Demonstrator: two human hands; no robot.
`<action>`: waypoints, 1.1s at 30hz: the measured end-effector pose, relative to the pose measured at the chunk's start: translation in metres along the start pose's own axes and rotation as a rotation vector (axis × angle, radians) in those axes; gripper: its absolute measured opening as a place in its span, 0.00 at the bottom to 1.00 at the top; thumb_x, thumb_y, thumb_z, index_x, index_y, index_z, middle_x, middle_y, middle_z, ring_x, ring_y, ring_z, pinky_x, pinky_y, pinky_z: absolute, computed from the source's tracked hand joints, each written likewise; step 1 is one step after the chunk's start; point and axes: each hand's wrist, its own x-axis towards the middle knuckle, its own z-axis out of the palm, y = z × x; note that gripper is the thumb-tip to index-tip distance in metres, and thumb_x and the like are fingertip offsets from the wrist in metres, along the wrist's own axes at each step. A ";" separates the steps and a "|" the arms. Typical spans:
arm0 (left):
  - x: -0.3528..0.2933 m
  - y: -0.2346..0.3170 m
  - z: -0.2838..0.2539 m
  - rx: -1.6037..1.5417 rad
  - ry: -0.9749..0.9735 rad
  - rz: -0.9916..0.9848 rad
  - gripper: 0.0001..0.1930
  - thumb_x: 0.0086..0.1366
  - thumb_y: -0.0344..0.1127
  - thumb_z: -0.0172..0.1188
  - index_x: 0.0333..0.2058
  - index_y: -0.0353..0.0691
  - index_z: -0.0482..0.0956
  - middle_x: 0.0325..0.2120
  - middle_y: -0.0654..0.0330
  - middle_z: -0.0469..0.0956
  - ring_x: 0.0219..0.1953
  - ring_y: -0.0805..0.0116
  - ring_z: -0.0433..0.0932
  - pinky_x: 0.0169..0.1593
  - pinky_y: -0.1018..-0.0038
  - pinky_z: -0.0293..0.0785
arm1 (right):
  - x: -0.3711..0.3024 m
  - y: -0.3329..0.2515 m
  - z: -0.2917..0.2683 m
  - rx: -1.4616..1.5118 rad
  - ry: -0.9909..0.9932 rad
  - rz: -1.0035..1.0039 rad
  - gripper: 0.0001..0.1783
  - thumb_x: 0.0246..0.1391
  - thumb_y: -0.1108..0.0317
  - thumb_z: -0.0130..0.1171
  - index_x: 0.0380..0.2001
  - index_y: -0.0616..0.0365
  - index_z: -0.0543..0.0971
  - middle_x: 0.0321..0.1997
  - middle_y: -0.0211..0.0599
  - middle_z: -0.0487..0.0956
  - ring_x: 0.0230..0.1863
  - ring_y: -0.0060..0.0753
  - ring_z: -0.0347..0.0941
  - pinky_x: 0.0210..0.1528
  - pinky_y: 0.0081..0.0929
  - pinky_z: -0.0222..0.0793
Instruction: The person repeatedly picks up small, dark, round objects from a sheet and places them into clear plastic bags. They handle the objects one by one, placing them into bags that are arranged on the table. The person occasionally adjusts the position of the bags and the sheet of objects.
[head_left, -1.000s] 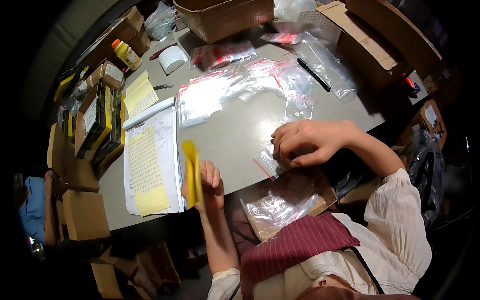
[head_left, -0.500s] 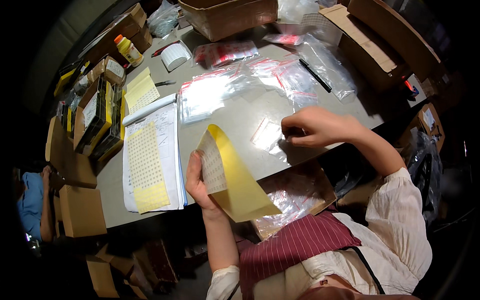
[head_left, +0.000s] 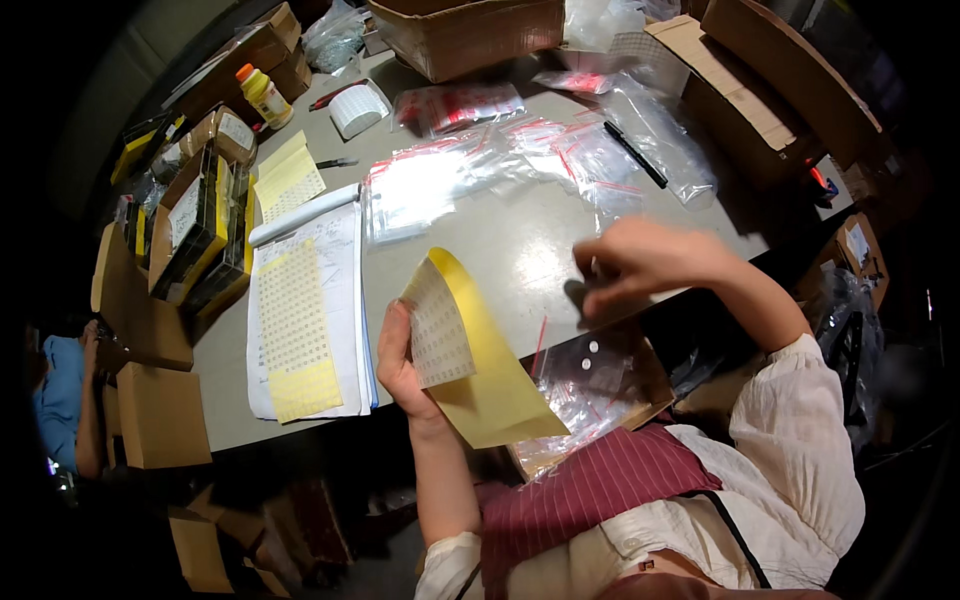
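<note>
A grey counter (head_left: 470, 225) fills a dim, crowded room, its middle brightly lit. At far left, beyond the counter's left edge, a co-worker's blue sleeve (head_left: 60, 385) shows beside a cardboard box (head_left: 160, 420). Black-and-yellow boxes (head_left: 205, 225) stand along the left edge, and an orange-capped bottle (head_left: 265, 98) is near the far left corner. Toward the near left corner lies a paper pad (head_left: 345, 300), a yellow-bordered label sheet (head_left: 290, 330) on top. Next comes the left hand (head_left: 402, 365), holding a curled yellow sheet (head_left: 500, 390) up at the near edge, its pale inner face printed in rows. Clear bags with red strips (head_left: 415, 190) spread across the counter's middle, below a brown carton (head_left: 470, 40) at the far edge. Just below the near edge, a clear bag with two white discs (head_left: 600, 370) lies over an open box (head_left: 655, 385). The right hand (head_left: 640, 265) is above that edge, blurred, fingers curled with a narrow gap to the thumb; whether it grips anything, I cannot tell. Toward the right edge lies a black pen (head_left: 635, 155).
</note>
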 end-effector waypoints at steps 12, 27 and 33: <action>0.000 0.000 0.010 0.115 -0.094 0.045 0.11 0.77 0.40 0.54 0.35 0.40 0.75 0.31 0.66 0.77 0.32 0.80 0.73 0.39 0.83 0.69 | -0.010 0.080 0.010 -0.017 0.318 0.180 0.12 0.48 0.70 0.62 0.35 0.65 0.75 0.35 0.55 0.80 0.42 0.59 0.78 0.43 0.48 0.72; 0.002 -0.005 0.001 0.145 -0.223 0.040 0.10 0.77 0.36 0.54 0.40 0.35 0.77 0.33 0.61 0.81 0.33 0.78 0.78 0.40 0.82 0.73 | -0.030 0.037 0.007 -0.055 0.220 0.103 0.24 0.56 0.49 0.68 0.40 0.61 0.78 0.34 0.49 0.81 0.40 0.59 0.78 0.44 0.50 0.72; 0.001 -0.005 0.006 0.220 -0.192 0.119 0.11 0.77 0.36 0.53 0.38 0.35 0.77 0.32 0.61 0.81 0.32 0.78 0.77 0.39 0.82 0.73 | -0.014 0.095 0.041 -0.353 0.401 0.192 0.40 0.64 0.45 0.60 0.61 0.74 0.69 0.67 0.68 0.69 0.68 0.66 0.65 0.71 0.48 0.62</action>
